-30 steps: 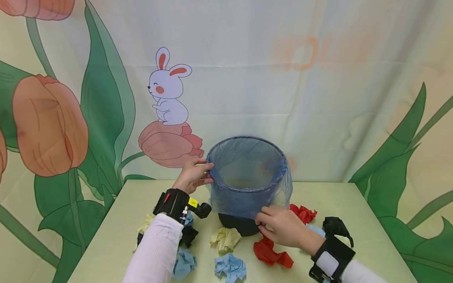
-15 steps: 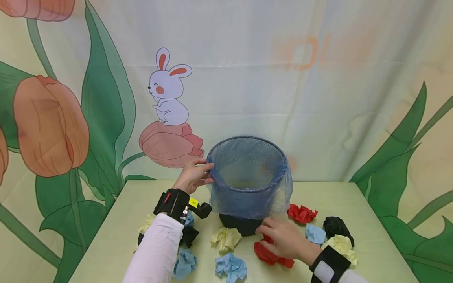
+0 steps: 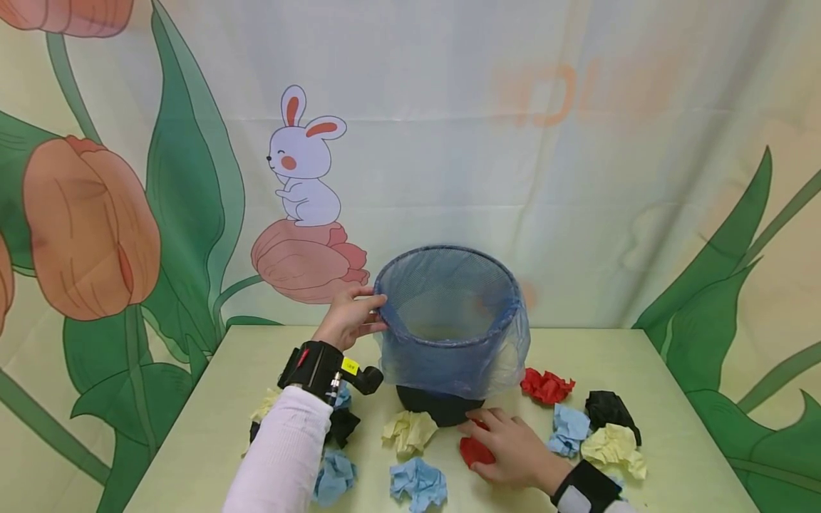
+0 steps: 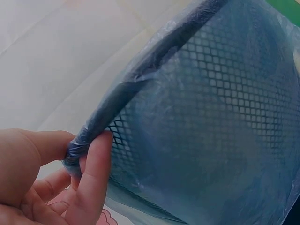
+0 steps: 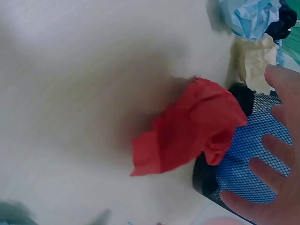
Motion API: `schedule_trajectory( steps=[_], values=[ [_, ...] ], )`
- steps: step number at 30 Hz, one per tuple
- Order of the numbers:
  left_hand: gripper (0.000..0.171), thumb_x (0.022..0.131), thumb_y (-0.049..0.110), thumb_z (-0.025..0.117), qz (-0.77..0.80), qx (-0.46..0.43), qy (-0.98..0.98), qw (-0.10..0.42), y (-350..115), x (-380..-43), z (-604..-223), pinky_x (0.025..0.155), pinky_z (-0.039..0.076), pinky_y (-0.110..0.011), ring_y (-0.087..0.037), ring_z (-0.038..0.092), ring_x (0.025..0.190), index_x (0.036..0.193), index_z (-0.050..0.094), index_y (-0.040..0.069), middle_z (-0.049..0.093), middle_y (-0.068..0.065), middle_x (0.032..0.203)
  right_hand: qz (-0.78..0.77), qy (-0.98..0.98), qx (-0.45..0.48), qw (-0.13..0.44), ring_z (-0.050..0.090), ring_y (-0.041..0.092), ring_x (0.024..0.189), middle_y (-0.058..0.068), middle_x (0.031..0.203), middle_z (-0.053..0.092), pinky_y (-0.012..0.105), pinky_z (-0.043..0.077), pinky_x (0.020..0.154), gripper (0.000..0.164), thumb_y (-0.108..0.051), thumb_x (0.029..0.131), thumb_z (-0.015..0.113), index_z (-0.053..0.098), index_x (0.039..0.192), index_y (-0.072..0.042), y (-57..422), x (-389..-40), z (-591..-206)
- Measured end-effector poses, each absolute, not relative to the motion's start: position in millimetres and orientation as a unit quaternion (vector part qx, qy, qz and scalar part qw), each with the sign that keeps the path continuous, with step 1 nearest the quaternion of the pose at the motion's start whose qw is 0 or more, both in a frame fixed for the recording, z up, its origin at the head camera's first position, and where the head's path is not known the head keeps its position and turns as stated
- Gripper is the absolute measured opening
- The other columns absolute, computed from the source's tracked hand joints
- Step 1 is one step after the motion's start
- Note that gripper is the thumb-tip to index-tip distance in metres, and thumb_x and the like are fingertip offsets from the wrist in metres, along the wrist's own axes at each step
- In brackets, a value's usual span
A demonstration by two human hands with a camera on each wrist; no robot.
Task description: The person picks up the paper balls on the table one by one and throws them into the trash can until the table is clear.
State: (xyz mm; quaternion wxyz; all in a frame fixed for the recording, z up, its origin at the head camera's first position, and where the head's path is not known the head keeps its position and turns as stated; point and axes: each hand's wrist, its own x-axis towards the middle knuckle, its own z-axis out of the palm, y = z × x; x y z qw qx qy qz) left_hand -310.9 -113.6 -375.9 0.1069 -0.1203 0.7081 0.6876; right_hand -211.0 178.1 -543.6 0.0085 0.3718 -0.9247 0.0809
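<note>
**Spread fingers over red paper, pinched rim behind**

The pale table meets a printed curtain just behind the bin; bare tabletop runs from the right-hand papers to the side edge, while papers crowd the bin's front. I count two red papers, plus at least three yellow papers, four blue papers and two black papers. The nearer red paper — creased, with angular folds — lies before the bin. Over it the right hand spreads its fingers; contact is unclear. The left hand pinches the bin's rim — wrapped in translucent blue liner.
</note>
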Motion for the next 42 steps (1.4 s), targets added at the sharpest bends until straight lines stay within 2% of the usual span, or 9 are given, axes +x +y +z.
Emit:
schedule_trajectory(
  steps=[4, 12, 18, 26, 34, 42],
  values=[
    [0.046, 0.091, 0.018, 0.058, 0.689, -0.118, 0.708, 0.105, -113, -310, -376, 0.064, 0.056, -0.025, -0.017, 0.055, 0.071, 0.133, 0.041, 0.008, 0.05, -0.012, 0.099, 0.087, -0.927, 0.366, 0.006, 0.044, 0.025, 0.117, 0.005, 0.133, 0.046, 0.045, 0.05, 0.073, 0.052, -0.044, 0.08, 0.066, 0.051, 0.127, -0.027, 178, -212, -552],
    [0.047, 0.09, 0.018, 0.06, 0.696, -0.104, 0.703, 0.103, -114, -306, -374, 0.068, 0.056, -0.027, -0.017, 0.056, 0.07, 0.131, 0.041, 0.005, 0.052, -0.011, 0.097, 0.097, -0.939, 0.328, -0.046, 0.045, 0.029, 0.115, 0.007, 0.133, 0.045, 0.046, 0.052, 0.07, 0.055, -0.045, 0.081, 0.065, 0.048, 0.131, -0.028, 181, -214, -569],
    [0.046, 0.091, 0.017, 0.058, 0.693, -0.106, 0.705, 0.108, -115, -307, -376, 0.066, 0.056, -0.025, -0.017, 0.055, 0.071, 0.133, 0.041, 0.007, 0.05, -0.011, 0.101, 0.107, -0.941, 0.318, -0.03, 0.049, 0.03, 0.108, 0.009, 0.13, 0.047, 0.043, 0.053, 0.064, 0.055, -0.043, 0.079, 0.067, 0.05, 0.129, -0.027, 181, -212, -583],
    [0.046, 0.091, 0.016, 0.057, 0.697, -0.104, 0.701, 0.11, -115, -307, -378, 0.064, 0.056, -0.025, -0.016, 0.054, 0.068, 0.133, 0.04, 0.008, 0.05, -0.01, 0.098, 0.098, -0.947, 0.304, -0.033, 0.049, 0.027, 0.102, 0.007, 0.127, 0.048, 0.039, 0.052, 0.062, 0.056, -0.041, 0.078, 0.069, 0.049, 0.128, -0.027, 179, -211, -594],
    [0.043, 0.091, 0.016, 0.057, 0.695, -0.107, 0.704, 0.106, -114, -308, -378, 0.063, 0.056, -0.025, -0.016, 0.054, 0.067, 0.131, 0.043, 0.008, 0.051, -0.01, 0.096, 0.101, -0.947, 0.305, -0.008, 0.049, 0.022, 0.093, 0.005, 0.116, 0.049, 0.032, 0.051, 0.06, 0.049, -0.038, 0.077, 0.07, 0.053, 0.122, -0.026, 178, -215, -598],
    [0.044, 0.091, 0.017, 0.058, 0.695, -0.11, 0.703, 0.105, -114, -309, -376, 0.062, 0.056, -0.025, -0.015, 0.053, 0.066, 0.132, 0.042, 0.008, 0.05, -0.01, 0.095, 0.111, -0.946, 0.305, 0.002, 0.044, 0.015, 0.075, 0.002, 0.098, 0.048, 0.024, 0.041, 0.052, 0.04, -0.03, 0.075, 0.073, 0.057, 0.111, -0.023, 176, -220, -598]
  ],
)
